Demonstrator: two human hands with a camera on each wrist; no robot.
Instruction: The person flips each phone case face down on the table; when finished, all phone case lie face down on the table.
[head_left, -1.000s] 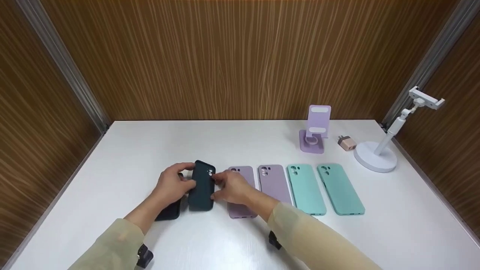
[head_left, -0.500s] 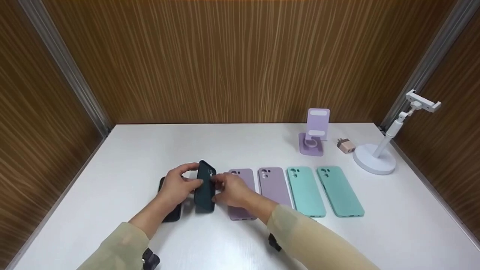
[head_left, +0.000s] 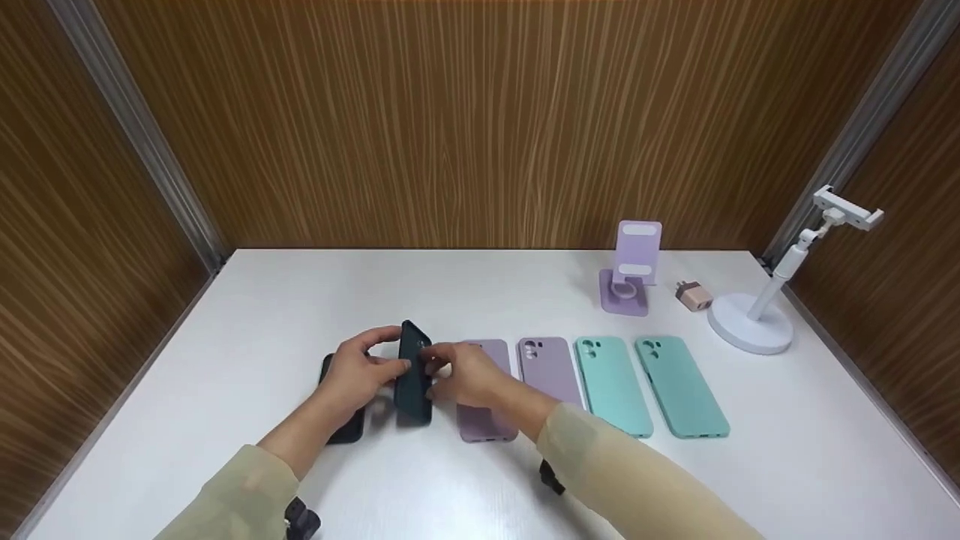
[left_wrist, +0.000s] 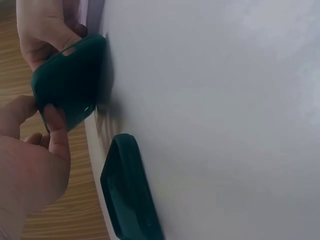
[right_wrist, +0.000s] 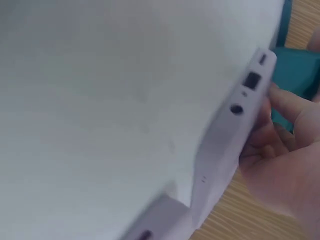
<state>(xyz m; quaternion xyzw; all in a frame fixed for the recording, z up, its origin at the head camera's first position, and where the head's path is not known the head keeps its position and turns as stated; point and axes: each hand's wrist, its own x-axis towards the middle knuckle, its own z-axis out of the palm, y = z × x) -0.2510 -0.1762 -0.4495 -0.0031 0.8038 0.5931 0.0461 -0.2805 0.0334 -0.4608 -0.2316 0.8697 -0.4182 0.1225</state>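
Note:
A dark green phone case [head_left: 413, 382] stands tilted on its long side between both hands, low over the white table. My left hand [head_left: 358, 375] pinches its left edge with thumb and fingers, also seen in the left wrist view, where the left hand [left_wrist: 35, 165] sits below the case [left_wrist: 70, 82]. My right hand [head_left: 469, 379] holds the opposite edge with curled fingers. A second dark green case [head_left: 347, 429] lies under my left wrist, hollow side up in the left wrist view. Right of the held case, a purple case [head_left: 487, 426] is partly covered by my right hand.
Another purple case [head_left: 546, 371] and two mint green cases [head_left: 615, 386] lie in a row to the right. Behind them are a purple phone stand [head_left: 636, 251], a pink charger plug [head_left: 694, 295] and a white phone holder [head_left: 750, 324]. Wood-patterned panels border the table.
The held dark green case has turned from nearly flat to steeply tilted, its left edge raised. My left hand has shifted slightly right with it, uncovering more of the other dark case.

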